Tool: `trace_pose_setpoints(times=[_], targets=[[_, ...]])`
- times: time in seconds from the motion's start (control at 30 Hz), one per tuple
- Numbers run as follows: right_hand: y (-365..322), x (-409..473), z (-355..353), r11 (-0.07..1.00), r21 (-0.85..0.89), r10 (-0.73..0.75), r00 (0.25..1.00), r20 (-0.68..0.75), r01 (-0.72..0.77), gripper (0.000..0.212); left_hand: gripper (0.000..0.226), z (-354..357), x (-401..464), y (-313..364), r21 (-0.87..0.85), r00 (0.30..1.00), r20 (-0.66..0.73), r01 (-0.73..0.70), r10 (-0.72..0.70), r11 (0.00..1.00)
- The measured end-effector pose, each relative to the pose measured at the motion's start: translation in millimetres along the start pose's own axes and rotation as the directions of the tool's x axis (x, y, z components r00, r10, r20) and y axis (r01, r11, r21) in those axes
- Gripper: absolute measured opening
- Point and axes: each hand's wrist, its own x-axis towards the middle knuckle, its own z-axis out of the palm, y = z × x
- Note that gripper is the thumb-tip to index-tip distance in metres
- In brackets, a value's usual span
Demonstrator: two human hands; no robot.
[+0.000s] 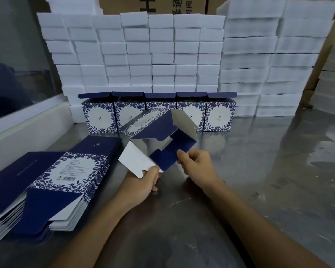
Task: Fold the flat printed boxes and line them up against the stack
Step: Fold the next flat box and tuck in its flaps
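A half-opened blue-and-white floral box (143, 128) hangs tilted above the steel table (259, 171), its bottom flaps facing me. My left hand (147, 180) grips the white side flap at its lower edge. My right hand (195, 163) pinches the dark blue bottom flap. A pile of flat printed boxes (46, 180) lies at the left. Several folded boxes (159, 115) stand in a row with lids open, against the stack of white foam blocks (143, 55).
A taller stack of white foam blocks (269, 64) rises at the right rear. Brown cartons (172, 4) stand behind the stacks. A white ledge with a glass pane (17, 117) runs along the left.
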Motion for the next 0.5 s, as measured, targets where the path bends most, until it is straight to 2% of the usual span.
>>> trace_pose_setpoints(times=[0.13, 0.23, 0.4, 0.5], targets=[[1, 1, 2, 0.999, 0.033, 0.013, 0.999, -0.029, -0.012, 0.048, 0.055, -1, 1, -1, 0.022, 0.999, -0.033, 0.032, -0.032, 0.999], [3, 3, 1, 0.993, 0.109, 0.043, 0.994, -0.104, -0.032, 0.046, 0.057, -5, 2, 0, 0.038, 0.997, -0.071, 0.035, -0.032, 0.999], [9, 7, -6, 0.996, 0.049, 0.078, 0.994, -0.082, -0.074, 0.046, 0.044, -9, 3, -2, 0.056, 0.996, -0.09, -0.009, 0.014, 0.998], [8, 5, -5, 0.997, -0.02, 0.072, 0.994, -0.079, -0.074, 0.048, 0.04, -11, 5, -4, 0.095, 0.985, -0.151, -0.073, 0.087, 0.993]])
